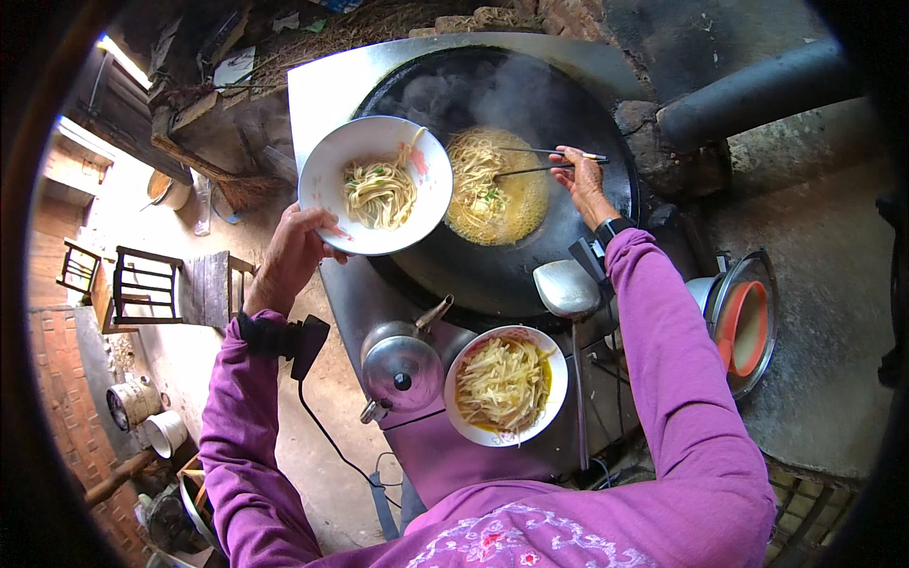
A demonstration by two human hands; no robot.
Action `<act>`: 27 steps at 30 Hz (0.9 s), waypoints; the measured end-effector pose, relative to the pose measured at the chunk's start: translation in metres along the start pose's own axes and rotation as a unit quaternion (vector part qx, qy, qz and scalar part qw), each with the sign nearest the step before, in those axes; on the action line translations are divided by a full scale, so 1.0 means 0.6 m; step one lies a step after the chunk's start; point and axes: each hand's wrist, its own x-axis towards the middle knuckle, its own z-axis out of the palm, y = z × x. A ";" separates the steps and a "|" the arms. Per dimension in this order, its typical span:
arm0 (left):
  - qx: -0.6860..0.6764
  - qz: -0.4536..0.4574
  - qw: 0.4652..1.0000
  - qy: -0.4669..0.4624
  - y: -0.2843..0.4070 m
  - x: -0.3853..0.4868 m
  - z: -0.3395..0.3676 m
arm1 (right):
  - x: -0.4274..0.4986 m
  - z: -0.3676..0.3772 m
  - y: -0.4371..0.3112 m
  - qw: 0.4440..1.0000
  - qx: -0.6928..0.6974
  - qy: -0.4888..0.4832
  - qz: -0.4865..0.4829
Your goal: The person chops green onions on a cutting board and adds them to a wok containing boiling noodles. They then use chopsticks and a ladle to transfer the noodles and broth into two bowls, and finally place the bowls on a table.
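Note:
My left hand grips the rim of a white bowl with red marks, tilted over the left side of a large black wok. Inside the bowl lies a heap of noodles with bits of green. In my right hand is a pair of dark chopsticks, their tips in more noodles in the wok. Bubbling yellowish broth surrounds those noodles, and steam rises behind them. A metal wok spatula rests on the wok's near right rim, its long handle towards me.
Nearest me on the metal stove top stand a metal kettle and a patterned bowl of shredded potato-like strips. A thick dark pipe runs off at the right, above basins with an orange rim. Wooden chairs stand left.

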 end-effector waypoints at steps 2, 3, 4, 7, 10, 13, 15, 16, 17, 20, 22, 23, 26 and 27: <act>-0.002 0.005 1.000 -0.005 -0.003 0.000 0.000 | 0.004 0.014 0.016 1.000 0.027 -0.006 0.001; 0.001 -0.001 1.000 0.010 -0.004 0.000 0.001 | 0.005 0.020 0.022 0.999 0.033 -0.002 0.004; 0.002 -0.001 1.000 0.008 -0.004 -0.002 0.001 | 0.006 0.024 0.027 0.999 0.031 -0.008 -0.002; 0.008 0.002 1.000 0.008 -0.002 -0.008 0.002 | 0.007 0.033 0.034 0.999 0.031 -0.005 -0.017; 0.010 0.004 1.000 0.021 -0.001 -0.015 0.001 | 0.007 0.039 0.038 0.999 0.046 0.009 -0.025; 0.018 -0.003 0.999 0.033 -0.001 -0.018 0.002 | 0.006 0.052 0.043 0.998 0.064 0.024 -0.006; 0.012 -0.004 0.999 0.034 0.000 -0.019 0.003 | 0.005 0.066 0.049 0.996 0.085 0.032 0.013; 0.003 -0.003 0.999 0.034 -0.001 -0.021 0.004 | 0.004 0.073 0.052 0.994 0.099 0.036 0.025; -0.006 -0.001 0.999 0.033 -0.001 -0.023 0.005 | 0.004 0.080 0.056 0.993 0.104 0.043 0.038; -0.008 0.025 0.999 0.021 -0.001 -0.033 0.009 | 0.002 0.097 0.066 0.990 0.121 0.037 0.060; 0.000 0.017 0.999 0.039 -0.003 -0.041 0.011 | 0.003 0.107 0.071 0.983 0.164 0.026 0.080; 0.000 0.019 0.999 0.040 -0.003 -0.041 0.011 | 0.004 0.111 0.072 0.978 0.182 0.034 0.093; -0.002 -0.014 0.999 0.047 -0.002 -0.044 0.008 | 0.004 0.122 0.075 0.974 0.193 0.025 0.113; 0.002 -0.023 0.998 0.050 -0.003 -0.046 0.006 | 0.003 0.124 0.076 0.972 0.201 0.027 0.118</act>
